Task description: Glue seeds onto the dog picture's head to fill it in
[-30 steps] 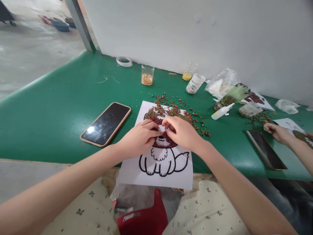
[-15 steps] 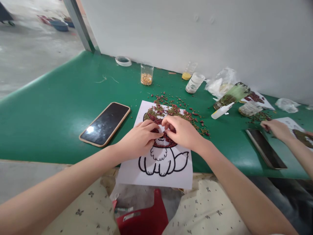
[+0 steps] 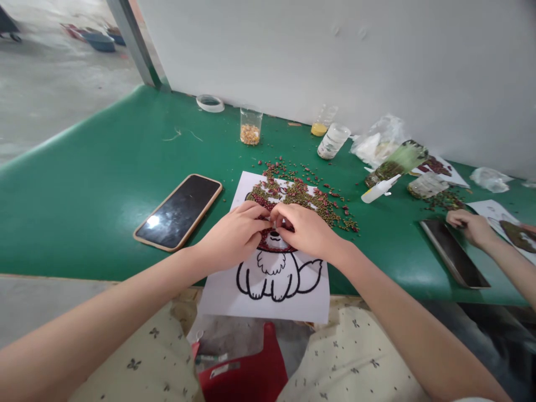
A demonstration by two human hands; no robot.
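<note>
A white sheet with a black outline of a dog lies at the front edge of the green table. The dog's head is partly covered with red and green beans. My left hand and my right hand rest on the head of the drawing, fingertips pinched together and touching each other over the beans. What the fingertips hold is too small to make out.
A phone lies left of the sheet. At the back stand a cup of yellow kernels, small jars, plastic bags and a glue bottle. Another person's hand is beside a second phone on the right. A red stool is below.
My two hands have closed in on each other, so the fingertips now meet over the dog's head. The other person's hand has shifted slightly on the right.
</note>
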